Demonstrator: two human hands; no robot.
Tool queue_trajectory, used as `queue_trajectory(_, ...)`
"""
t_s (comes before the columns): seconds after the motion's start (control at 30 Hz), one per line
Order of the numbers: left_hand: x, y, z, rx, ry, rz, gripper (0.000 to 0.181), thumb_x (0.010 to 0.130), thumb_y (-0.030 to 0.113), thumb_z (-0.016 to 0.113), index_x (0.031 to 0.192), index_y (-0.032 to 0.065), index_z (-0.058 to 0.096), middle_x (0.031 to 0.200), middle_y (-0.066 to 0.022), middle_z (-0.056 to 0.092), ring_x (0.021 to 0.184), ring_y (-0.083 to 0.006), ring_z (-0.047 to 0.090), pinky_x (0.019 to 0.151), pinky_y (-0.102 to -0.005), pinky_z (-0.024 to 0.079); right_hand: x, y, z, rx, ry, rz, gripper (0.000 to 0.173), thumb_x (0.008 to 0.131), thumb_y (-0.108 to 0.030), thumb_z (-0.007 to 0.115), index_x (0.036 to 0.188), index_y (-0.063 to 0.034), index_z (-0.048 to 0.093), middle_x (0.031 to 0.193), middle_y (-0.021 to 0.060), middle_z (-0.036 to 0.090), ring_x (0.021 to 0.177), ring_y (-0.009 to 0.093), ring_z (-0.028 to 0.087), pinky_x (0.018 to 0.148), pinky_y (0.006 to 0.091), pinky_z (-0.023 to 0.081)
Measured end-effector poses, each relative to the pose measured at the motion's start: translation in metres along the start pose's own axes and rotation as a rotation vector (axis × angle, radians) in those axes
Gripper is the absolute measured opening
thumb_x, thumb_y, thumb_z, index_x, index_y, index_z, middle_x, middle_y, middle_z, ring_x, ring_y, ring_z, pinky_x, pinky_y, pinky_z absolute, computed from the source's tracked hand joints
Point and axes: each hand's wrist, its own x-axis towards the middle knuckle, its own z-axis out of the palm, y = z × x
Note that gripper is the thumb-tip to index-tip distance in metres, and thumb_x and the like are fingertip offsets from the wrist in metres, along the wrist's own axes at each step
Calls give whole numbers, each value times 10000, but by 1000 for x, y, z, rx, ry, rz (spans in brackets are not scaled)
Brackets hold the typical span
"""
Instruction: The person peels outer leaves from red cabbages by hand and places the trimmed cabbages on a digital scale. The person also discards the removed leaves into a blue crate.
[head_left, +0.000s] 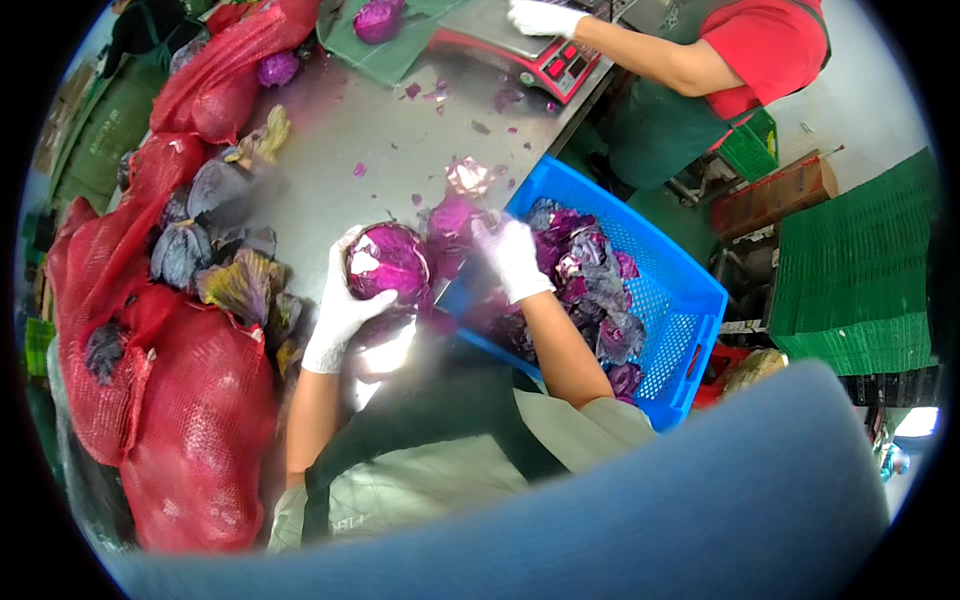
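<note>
A trimmed red cabbage (388, 262), glossy purple with a pale patch, rests in my left hand (349, 292), whose gloved fingers and thumb wrap its left and near sides. My right hand (514, 255), also in a white glove, is blurred by motion over the near-left rim of a blue plastic crate (660, 300). Purple cabbage leaves (452, 221) lie between the two hands, close to my right fingertips. Whether those fingers grip anything is unclear. Discarded outer leaves (592, 277) are heaped inside the crate.
Red mesh sacks (202, 420) line the left, beside untrimmed cabbages (182, 253) and loose leaves (244, 289). Leaf scraps dot the metal table (322, 165). Across it, a co-worker's gloved hand (544, 19) is over a red scale (517, 56). Stacked green crates (855, 262) stand right.
</note>
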Motion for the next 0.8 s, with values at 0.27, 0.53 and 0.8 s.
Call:
queue_trajectory(0.27, -1, 16, 13, -148, -9, -58, 1040, 638, 191, 893, 1499, 82, 320, 1419, -151, 435, 1330, -277, 435, 1138, -398, 365, -42, -62, -19, 479, -235, -116, 447, 912, -340, 687, 1235, -43, 604, 975, 140, 691, 863, 258, 685, 813, 362, 540)
queue_trajectory(0.53, -1, -1, 6, 192, -50, 129, 1023, 622, 197, 885, 1492, 73, 362, 1450, -160, 390, 1368, -315, 396, 1166, -414, 309, -33, -35, 17, 193, -117, -38, 236, 887, -229, 618, 1058, -77, 676, 899, 195, 698, 822, 374, 687, 735, 443, 558)
queue_trajectory(0.8, -1, 22, 1, -31, -157, 17, 1083, 577, 126, 903, 1501, 60, 341, 1512, -151, 377, 1433, -289, 341, 1199, -392, 253, -28, -30, -16, 219, -111, -108, 371, 890, -145, 582, 1261, -141, 594, 1055, 172, 696, 859, 323, 691, 774, 409, 552)
